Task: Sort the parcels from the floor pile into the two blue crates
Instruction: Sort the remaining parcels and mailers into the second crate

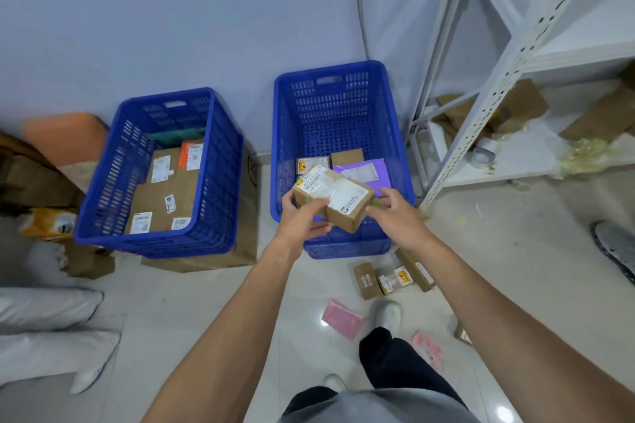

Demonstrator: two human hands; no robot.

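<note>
Now the box (335,197) hangs over the right crate (391,148) near its front wall, above parcels (364,172) inside; the left grip (305,216) clasps its left end, the right grip (391,213) its right end; left crate (220,165) stands beside

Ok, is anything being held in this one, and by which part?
A small cardboard box, held over the right blue crate: the left hand grips its near left end, and fingers of the right hand pinch its right corner.
</note>
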